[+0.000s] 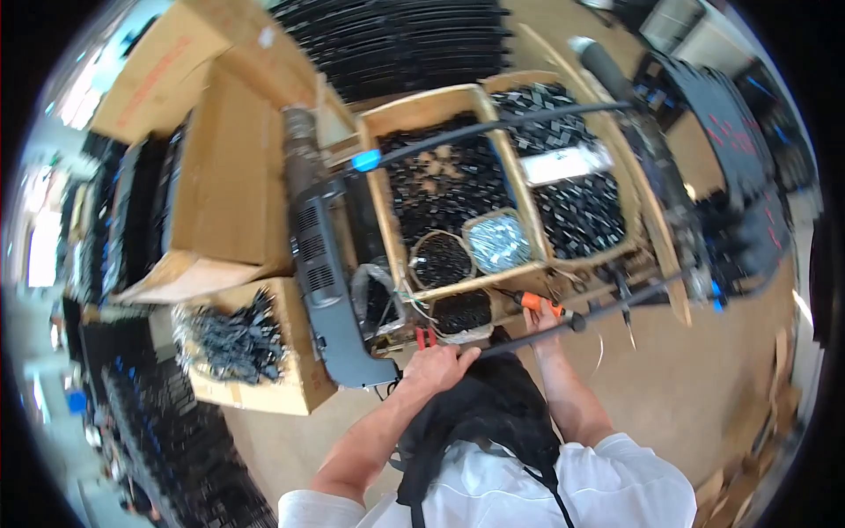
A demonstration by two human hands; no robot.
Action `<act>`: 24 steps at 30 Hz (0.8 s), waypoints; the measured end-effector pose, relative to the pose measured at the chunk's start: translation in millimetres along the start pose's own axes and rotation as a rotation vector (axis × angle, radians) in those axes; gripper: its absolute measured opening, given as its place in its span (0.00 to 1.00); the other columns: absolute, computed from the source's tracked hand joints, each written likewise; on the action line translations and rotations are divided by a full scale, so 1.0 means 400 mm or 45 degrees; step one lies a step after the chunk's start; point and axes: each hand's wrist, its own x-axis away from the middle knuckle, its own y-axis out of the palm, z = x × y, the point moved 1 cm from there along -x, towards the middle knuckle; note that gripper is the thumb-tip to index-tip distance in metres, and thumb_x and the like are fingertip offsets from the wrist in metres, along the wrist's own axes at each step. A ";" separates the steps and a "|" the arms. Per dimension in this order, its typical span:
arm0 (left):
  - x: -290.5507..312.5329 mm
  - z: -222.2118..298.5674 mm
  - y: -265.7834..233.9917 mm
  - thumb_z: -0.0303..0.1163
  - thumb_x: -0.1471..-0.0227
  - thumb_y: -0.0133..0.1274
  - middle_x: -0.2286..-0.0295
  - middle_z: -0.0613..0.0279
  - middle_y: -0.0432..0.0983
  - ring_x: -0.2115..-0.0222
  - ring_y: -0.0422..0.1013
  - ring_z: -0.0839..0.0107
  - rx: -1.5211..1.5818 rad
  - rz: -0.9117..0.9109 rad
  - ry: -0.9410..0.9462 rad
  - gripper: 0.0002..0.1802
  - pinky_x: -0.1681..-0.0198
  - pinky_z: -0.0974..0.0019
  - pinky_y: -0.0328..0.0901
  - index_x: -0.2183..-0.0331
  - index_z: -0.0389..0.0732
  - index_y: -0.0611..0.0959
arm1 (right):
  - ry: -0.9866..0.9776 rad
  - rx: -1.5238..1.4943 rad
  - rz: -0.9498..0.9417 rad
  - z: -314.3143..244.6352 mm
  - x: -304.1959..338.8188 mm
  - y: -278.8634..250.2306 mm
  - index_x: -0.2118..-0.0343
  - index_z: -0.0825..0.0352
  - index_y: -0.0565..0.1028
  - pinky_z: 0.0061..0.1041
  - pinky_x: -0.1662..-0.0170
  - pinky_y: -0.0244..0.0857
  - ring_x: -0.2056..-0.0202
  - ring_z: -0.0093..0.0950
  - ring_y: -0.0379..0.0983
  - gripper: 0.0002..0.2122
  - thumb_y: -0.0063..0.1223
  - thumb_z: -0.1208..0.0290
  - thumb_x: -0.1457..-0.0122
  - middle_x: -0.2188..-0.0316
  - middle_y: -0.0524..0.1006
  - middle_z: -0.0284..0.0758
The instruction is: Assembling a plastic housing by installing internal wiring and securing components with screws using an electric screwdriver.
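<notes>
From here, the orange screwdriver (pixel 539 303) lies nearly level in front of the tray, bit leftward, long axis dipping slightly right. The right hand (pixel 541 325) curls its fingers round it. The left hand (pixel 433 367) folds over the near rail of a black frame (pixel 339 330), fingertips hidden; the frame stretches left to right, its vented side leftmost. Its far rail crosses the wooden tray (pixel 414 106) of small black parts. Reddish lettering marks a carton (pixel 163 75); red handwriting, dark panels (pixel 726 123).

Vented frame (pixel 338 336) — smooth matt plastic; orange tool (pixel 535 302) — plastic-looking; carton (pixel 224 176) matt cardboard.
</notes>
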 end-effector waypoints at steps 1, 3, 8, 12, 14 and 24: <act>0.011 -0.015 -0.009 0.66 0.33 0.40 0.62 0.39 0.84 0.58 0.81 0.42 -0.023 0.025 0.046 0.38 0.49 0.44 0.73 0.59 0.41 0.89 | 0.031 -0.038 -0.121 0.041 0.002 0.015 0.47 0.60 0.76 0.33 0.35 0.68 0.45 0.31 0.76 0.14 0.59 0.61 0.30 0.50 0.81 0.32; -0.004 0.117 0.027 0.66 0.33 0.40 0.64 0.42 0.85 0.59 0.81 0.42 0.096 0.114 -0.022 0.38 0.50 0.44 0.73 0.60 0.42 0.89 | 0.180 0.172 -0.072 -0.131 0.000 0.057 0.51 0.64 0.78 0.30 0.42 0.73 0.52 0.26 0.79 0.13 0.57 0.60 0.30 0.57 0.82 0.33; 0.048 0.041 -0.021 0.65 0.33 0.40 0.68 0.45 0.85 0.64 0.82 0.47 0.080 0.161 -0.146 0.37 0.56 0.45 0.75 0.60 0.42 0.88 | 0.866 1.782 -0.818 -0.312 0.396 0.252 0.61 0.65 0.85 0.21 0.62 0.75 0.69 0.23 0.80 0.13 0.58 0.58 0.32 0.72 0.84 0.33; 0.048 0.043 0.004 0.56 0.38 0.53 0.65 0.52 0.84 0.60 0.80 0.54 0.185 0.615 -0.020 0.25 0.54 0.51 0.73 0.60 0.43 0.86 | 0.320 2.481 -1.525 -0.553 0.509 0.612 0.62 0.66 0.87 0.28 0.55 0.76 0.62 0.20 0.82 0.14 0.68 0.59 0.42 0.67 0.87 0.35; 0.086 0.053 0.025 0.43 0.46 0.64 0.63 0.58 0.80 0.57 0.76 0.59 0.304 1.317 0.205 0.16 0.51 0.55 0.69 0.62 0.41 0.84 | -0.471 2.284 -1.453 -0.551 0.356 0.833 0.60 0.67 0.86 0.31 0.51 0.74 0.58 0.26 0.82 0.16 0.63 0.57 0.38 0.63 0.87 0.39; 0.065 0.050 0.322 0.63 0.38 0.56 0.53 0.56 0.82 0.53 0.78 0.64 2.283 0.718 -0.334 0.36 0.49 0.57 0.72 0.46 0.39 0.81 | -0.692 2.765 -1.430 -0.262 -0.158 1.422 0.59 0.75 0.82 0.30 0.62 0.70 0.71 0.29 0.76 0.37 0.48 0.34 0.34 0.74 0.80 0.36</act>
